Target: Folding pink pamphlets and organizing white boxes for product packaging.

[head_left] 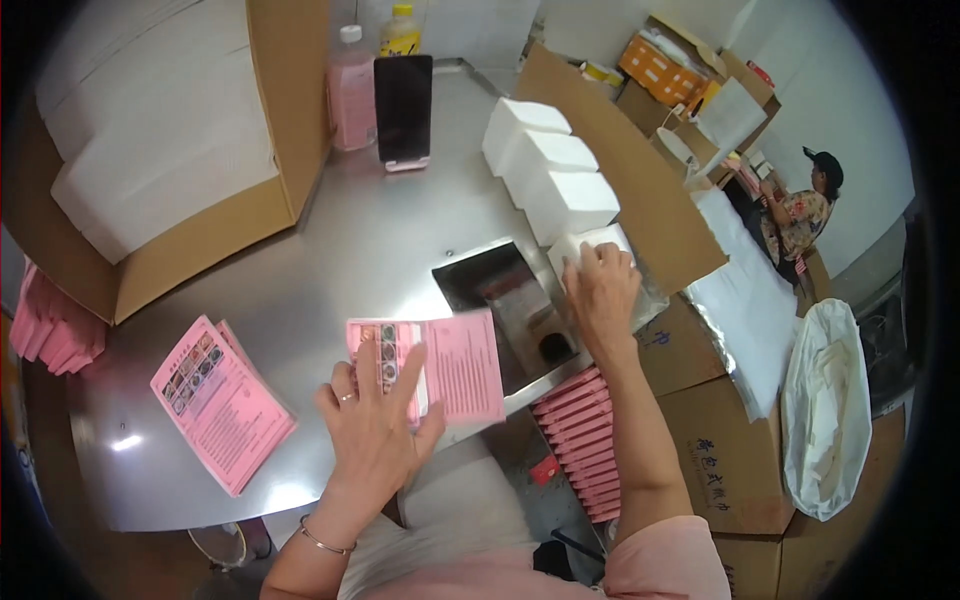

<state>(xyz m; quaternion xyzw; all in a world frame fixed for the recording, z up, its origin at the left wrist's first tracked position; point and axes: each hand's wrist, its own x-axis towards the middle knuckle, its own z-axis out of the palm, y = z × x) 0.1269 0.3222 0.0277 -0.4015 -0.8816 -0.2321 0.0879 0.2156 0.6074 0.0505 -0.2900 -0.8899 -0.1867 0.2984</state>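
A pink printed sheet (pixel 465 365) with small food pictures lies flat on the steel table (pixel 330 260). My left hand (pixel 378 405) rests on its left part with the fingers spread, and a white strip shows beside the fingertips. Further right, my right hand (pixel 603 295) has its bent fingers on the nearest stack of white paper napkins (pixel 575 243); its fingertips press at the top, and how many napkins they grip is hidden. Behind it stand several more napkin stacks (pixel 570 205) in a row. A pile of pink printed sheets (pixel 222 405) lies at the left.
An open carton (pixel 200 235) of white napkins stands far left. A phone (pixel 404 110) on a stand and two bottles (pixel 352 90) are at the back. A dark opening (pixel 510 310) sits in the table. Pink packets (pixel 580 445) fill a box below right. Another person (pixel 800 210) sits far right.
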